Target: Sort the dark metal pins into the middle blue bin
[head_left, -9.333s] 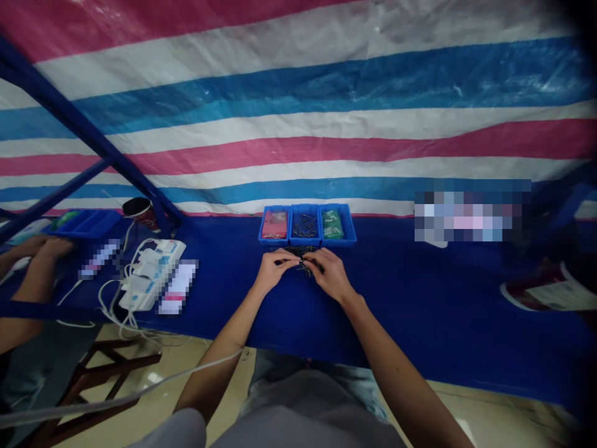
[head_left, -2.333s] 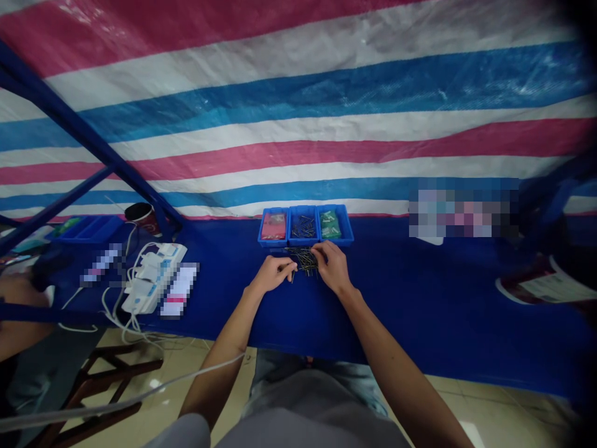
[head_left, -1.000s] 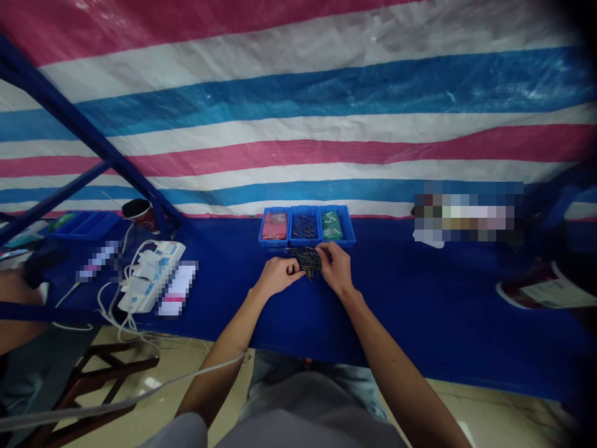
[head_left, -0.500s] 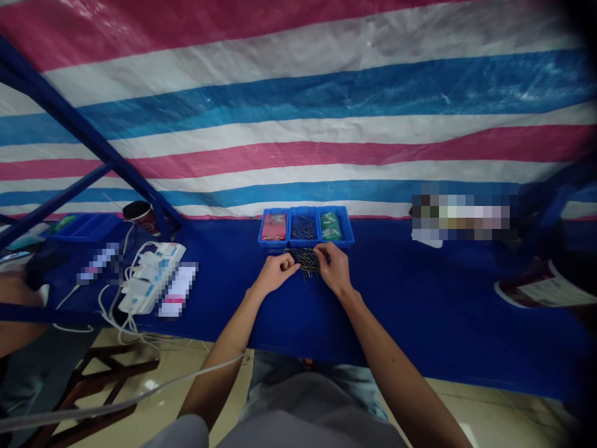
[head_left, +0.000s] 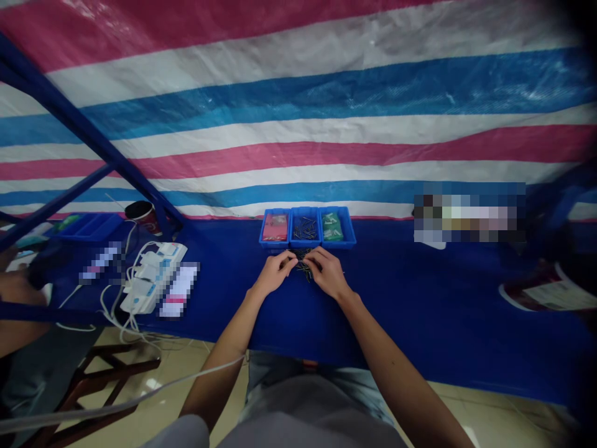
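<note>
A small pile of thin, dark metal screws [head_left: 304, 271] lies on the blue table between my hands, largely covered by my fingers. At its left edge, my left hand [head_left: 278, 271] has thumb and fingertips closed together; what is between them is too small to tell. My right hand [head_left: 326, 270] reaches over the pile from the right, its fingers pinched down on some screws. Directly behind stands a blue three-part bin [head_left: 290, 244]. Its left compartment has a red packet [head_left: 275, 228], the middle one loose screws [head_left: 305, 228], and the right one a green packet [head_left: 331, 226].
On the left are a white power strip [head_left: 152, 277] with cables, a blurred-out flat item [head_left: 179, 290], a dark cup [head_left: 141, 216] and another blue tray [head_left: 88, 226]. A dark red container [head_left: 550, 289] lies to the right. A person's arm [head_left: 21, 305] shows at far left.
My right hand has shifted left over the screws, closing the gap to my left hand. Less of the pile shows now. My left hand has stayed nearly in place.
</note>
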A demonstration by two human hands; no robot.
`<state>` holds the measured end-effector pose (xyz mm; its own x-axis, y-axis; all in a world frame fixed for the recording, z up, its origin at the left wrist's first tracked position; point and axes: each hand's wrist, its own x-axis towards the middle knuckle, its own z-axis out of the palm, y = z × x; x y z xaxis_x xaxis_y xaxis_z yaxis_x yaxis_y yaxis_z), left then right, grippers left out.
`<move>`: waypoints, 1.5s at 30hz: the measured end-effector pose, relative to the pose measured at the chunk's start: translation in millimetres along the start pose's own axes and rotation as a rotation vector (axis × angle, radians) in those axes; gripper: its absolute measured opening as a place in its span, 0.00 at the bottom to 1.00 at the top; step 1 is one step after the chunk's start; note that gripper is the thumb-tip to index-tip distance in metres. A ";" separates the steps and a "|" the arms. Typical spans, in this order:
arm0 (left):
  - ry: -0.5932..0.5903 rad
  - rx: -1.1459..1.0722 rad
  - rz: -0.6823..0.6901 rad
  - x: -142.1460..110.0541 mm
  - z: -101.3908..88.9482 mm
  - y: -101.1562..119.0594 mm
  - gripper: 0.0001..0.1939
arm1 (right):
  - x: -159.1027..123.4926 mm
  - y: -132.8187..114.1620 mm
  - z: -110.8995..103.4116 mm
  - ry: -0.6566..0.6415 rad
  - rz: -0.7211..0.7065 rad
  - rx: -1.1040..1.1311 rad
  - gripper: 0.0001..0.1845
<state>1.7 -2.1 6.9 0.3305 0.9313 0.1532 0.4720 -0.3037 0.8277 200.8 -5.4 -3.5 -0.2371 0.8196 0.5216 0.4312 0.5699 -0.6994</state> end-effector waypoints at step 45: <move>-0.080 0.020 0.038 -1.6 -4.5 4.2 0.16 | -1.2 -2.2 3.6 -0.057 -0.036 -0.026 0.08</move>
<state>-0.5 -4.0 12.6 0.4124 0.9002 0.1398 0.4737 -0.3429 0.8112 197.0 -7.5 -4.4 -0.3019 0.8008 0.5173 0.4439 0.5983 -0.6671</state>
